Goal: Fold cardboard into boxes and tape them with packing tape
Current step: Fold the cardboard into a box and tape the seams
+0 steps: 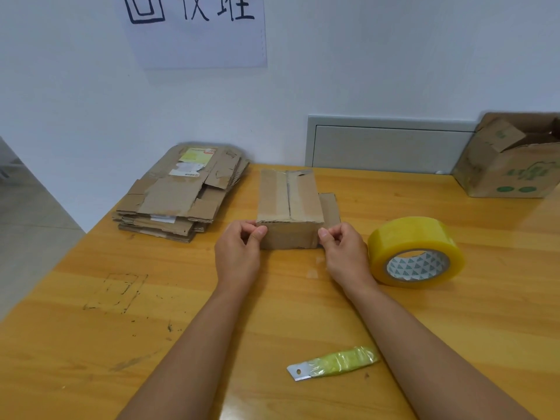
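1. The left hand (239,253) and right hand (344,253) each pinch a near corner of the small cardboard box (289,207).
2. The box sits mid-surface (91,344), brown and worn, its top seam taped.
3. The sign (197,28) on the wall bears handwritten characters, cut off by the frame's top edge.

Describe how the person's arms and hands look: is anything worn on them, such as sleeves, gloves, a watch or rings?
Both forearms are bare as far as the picture shows: no sleeve reaches into view. The left hand and the right hand wear no gloves. No watch, bracelet or ring is visible on either wrist or on the fingers that show. The fingernails look short and unpainted.
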Demonstrator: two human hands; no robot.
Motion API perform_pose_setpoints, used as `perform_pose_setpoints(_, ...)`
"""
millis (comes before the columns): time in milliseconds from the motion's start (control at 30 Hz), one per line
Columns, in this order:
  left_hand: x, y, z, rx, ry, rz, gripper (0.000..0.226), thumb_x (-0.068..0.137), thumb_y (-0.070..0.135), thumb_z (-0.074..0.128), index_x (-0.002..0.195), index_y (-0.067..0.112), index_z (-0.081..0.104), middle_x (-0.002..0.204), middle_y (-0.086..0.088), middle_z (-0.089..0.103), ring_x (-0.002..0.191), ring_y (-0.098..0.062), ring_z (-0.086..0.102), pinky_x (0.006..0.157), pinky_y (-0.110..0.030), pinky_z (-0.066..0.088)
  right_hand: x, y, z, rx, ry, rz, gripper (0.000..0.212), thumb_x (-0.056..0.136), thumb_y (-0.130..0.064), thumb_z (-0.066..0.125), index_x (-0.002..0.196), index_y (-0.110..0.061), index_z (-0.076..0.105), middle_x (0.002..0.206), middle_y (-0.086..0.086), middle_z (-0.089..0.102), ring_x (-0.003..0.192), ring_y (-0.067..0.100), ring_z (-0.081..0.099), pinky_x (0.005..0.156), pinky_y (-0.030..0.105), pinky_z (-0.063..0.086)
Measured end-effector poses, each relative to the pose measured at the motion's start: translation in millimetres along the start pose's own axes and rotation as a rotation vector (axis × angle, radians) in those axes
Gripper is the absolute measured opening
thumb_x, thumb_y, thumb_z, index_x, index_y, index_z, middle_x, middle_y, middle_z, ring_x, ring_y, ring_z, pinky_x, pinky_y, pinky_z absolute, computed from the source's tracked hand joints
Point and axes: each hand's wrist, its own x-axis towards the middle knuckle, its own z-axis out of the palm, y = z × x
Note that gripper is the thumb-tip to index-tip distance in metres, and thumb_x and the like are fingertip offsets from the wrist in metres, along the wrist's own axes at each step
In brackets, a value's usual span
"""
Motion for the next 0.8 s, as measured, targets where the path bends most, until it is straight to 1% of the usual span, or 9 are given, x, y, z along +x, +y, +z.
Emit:
perform_pose_setpoints(100, 3.5, -4.9, -3.5, -0.039, -0.054, -0.063, 0.014, 0.097, 0.017, 0.060, 0.084, 0.020, 0.057, 0.106, 0.013, 0.066, 0.099, -0.004, 0.062, 0.085, -0.028, 0.049, -0.8, 0.3, 0.1, 0.000, 0.004, -0.008, 0.019, 0.099, -0.027, 0.058, 0.083, -0.017, 0.054, 0.076, -0.003, 0.058, 0.070, 0.009, 0.051, 0.063, 0.024, 0.040)
perform_pose_setpoints(200, 4.2, -5.3, -5.3, -0.066, -0.066, -0.090, 0.013, 0.098, 0.017, 0.060, 0.085, 0.020, 0.058, 0.107, 0.014, 0.067, 0.099, -0.003, 0.062, 0.088, -0.029, 0.050, -1.9, -0.7, 0.5, 0.007, 0.005, -0.018, 0.017, 0.100, -0.026, 0.057, 0.085, -0.016, 0.055, 0.080, 0.000, 0.062, 0.073, 0.011, 0.054, 0.065, 0.025, 0.042)
perform_pose_setpoints(367, -3.8, 8.2, -1.9, -0.096, 0.019, -0.129, 0.008, 0.098, 0.018, 0.059, 0.095, 0.023, 0.053, 0.104, 0.013, 0.065, 0.093, 0.005, 0.060, 0.071, -0.017, 0.046, -2.0, 1.8, 1.0, 0.017, 0.000, -0.027, 0.010, 0.100, -0.024, 0.057, 0.091, -0.019, 0.058, 0.086, -0.002, 0.065, 0.083, 0.013, 0.060, 0.073, 0.029, 0.046)
perform_pose_setpoints(467, -12.6, 16.3, 0.8, -0.118, 0.070, -0.101, 0.015, 0.098, 0.014, 0.052, 0.098, 0.029, 0.049, 0.100, 0.011, 0.063, 0.085, -0.010, 0.064, 0.068, -0.034, 0.053, -1.4, 3.8, 1.3, 0.023, -0.011, -0.030, 0.011, 0.101, -0.020, 0.055, 0.091, -0.022, 0.059, 0.087, -0.003, 0.066, 0.085, 0.013, 0.061, 0.070, 0.023, 0.046)
perform_pose_setpoints(500, -15.5, 18.2, 2.0, -0.127, 0.063, -0.086, 0.016, 0.099, 0.013, 0.049, 0.102, 0.028, 0.048, 0.102, 0.011, 0.062, 0.086, -0.012, 0.063, 0.070, -0.037, 0.052, -1.0, 4.4, 1.5, 0.025, -0.016, -0.029, 0.013, 0.101, -0.018, 0.054, 0.091, -0.023, 0.059, 0.087, -0.003, 0.066, 0.086, 0.014, 0.062, 0.071, 0.023, 0.046)
perform_pose_setpoints(567, -21.7, 20.4, 4.3, -0.139, 0.003, -0.073, 0.020, 0.102, 0.011, 0.044, 0.117, 0.024, 0.044, 0.120, 0.011, 0.054, 0.106, -0.007, 0.058, 0.078, -0.023, 0.050, -0.3, 4.7, 2.1, 0.031, -0.026, -0.026, 0.014, 0.101, -0.017, 0.053, 0.090, -0.024, 0.060, 0.088, -0.002, 0.068, 0.088, 0.015, 0.064, 0.076, 0.028, 0.050)
perform_pose_setpoints(600, -23.9, 20.1, 5.6, -0.130, -0.041, -0.068, 0.029, 0.102, 0.010, 0.042, 0.128, 0.023, 0.041, 0.133, 0.010, 0.046, 0.120, -0.004, 0.050, 0.088, -0.016, 0.045, -0.3, 4.2, 2.2, 0.034, -0.027, -0.025, 0.015, 0.101, -0.016, 0.054, 0.090, -0.024, 0.061, 0.088, -0.003, 0.068, 0.088, 0.015, 0.064, 0.078, 0.031, 0.050)
perform_pose_setpoints(700, -28.7, 19.5, 9.8, 0.007, -0.178, -0.042, 0.057, 0.104, 0.013, 0.040, 0.156, 0.015, 0.017, 0.160, 0.005, 0.017, 0.145, -0.008, 0.023, 0.116, -0.023, 0.024, -0.2, 4.5, 3.4, 0.039, -0.021, -0.029, 0.014, 0.100, -0.016, 0.055, 0.091, -0.023, 0.063, 0.088, -0.003, 0.069, 0.088, 0.014, 0.065, 0.079, 0.031, 0.051)
perform_pose_setpoints(800, -29.7, 20.5, 12.5, 0.089, -0.254, -0.051, 0.069, 0.104, 0.018, 0.041, 0.158, 0.015, -0.002, 0.164, 0.009, -0.006, 0.150, -0.008, 0.005, 0.119, -0.023, 0.011, -0.4, 4.9, 4.0, 0.039, -0.014, -0.038, 0.013, 0.100, -0.016, 0.055, 0.092, -0.020, 0.065, 0.086, -0.002, 0.069, 0.087, 0.015, 0.065, 0.079, 0.032, 0.052)
